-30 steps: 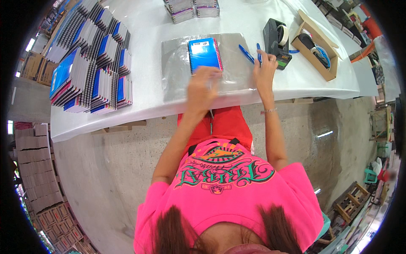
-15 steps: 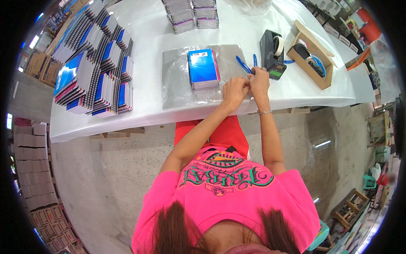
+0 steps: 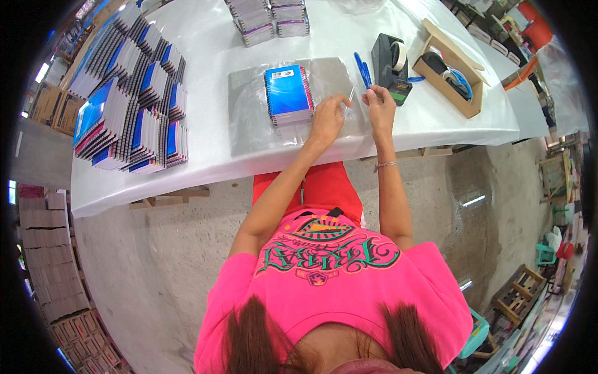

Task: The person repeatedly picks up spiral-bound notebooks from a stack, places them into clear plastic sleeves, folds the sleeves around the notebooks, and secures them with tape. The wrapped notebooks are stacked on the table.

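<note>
A stack of spiral-bound notebooks (image 3: 288,93) with a blue cover lies on a clear plastic sheet (image 3: 246,128). Right of the stack is my left hand (image 3: 329,118), its thumb and index finger curved and apart over the plastic. A thin, shiny edge of clear material shows by that index fingertip. My right hand (image 3: 381,111) is closed at the fingertips, just below a slim blue tool (image 3: 362,70) with two handle-like arms. Whatever the right fingertips pinch is too small to make out. A black tape dispenser (image 3: 390,71) stands beyond this hand.
Several stacks of blue-covered spiral notebooks (image 3: 149,84) fill the table's left side. Wrapped notebook stacks (image 3: 289,19) stand at the back. An open cardboard box (image 3: 467,109) with cables sits at the right. The white table's (image 3: 205,177) front edge runs before me.
My hands have come apart; the left moved left toward the notebooks and loosened its fingers. The blue tool's two arms, spread before, now lie close together. The view has shifted slightly.
</note>
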A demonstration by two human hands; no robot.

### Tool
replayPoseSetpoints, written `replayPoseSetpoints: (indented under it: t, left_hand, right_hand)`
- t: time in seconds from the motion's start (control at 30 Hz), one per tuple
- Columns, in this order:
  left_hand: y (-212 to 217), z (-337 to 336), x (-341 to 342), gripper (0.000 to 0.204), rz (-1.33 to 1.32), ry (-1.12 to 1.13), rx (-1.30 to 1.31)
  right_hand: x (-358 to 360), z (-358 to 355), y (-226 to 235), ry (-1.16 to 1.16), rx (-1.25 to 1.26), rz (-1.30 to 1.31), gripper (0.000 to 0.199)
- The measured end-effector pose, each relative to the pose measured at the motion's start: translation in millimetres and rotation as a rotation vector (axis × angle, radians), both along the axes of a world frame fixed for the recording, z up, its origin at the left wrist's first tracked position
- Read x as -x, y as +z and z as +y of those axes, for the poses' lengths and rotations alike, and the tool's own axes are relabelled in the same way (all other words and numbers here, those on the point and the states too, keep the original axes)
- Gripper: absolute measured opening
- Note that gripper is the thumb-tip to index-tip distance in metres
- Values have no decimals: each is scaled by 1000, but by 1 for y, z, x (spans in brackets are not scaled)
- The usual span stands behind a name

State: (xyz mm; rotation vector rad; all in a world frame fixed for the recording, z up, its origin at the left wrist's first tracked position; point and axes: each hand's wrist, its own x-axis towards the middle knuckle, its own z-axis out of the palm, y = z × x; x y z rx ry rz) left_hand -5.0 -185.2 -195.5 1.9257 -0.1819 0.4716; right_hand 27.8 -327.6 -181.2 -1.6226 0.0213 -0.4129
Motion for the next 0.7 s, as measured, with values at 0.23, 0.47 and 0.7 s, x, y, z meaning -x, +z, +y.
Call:
replayPoseSetpoints:
  t: [0.23,0.47,0.7]
  left_hand:
    - [17,-1,7,21,186,29,-50]
    - [17,3,14,14,205,-46,52]
    - [42,-1,32,8,12,95,-154]
  right_hand:
    - [5,4,6,97,-202,31,22]
    - [10,9,4,79,-217,15,21]
    - [13,13,-6,-184,405,-61,19]
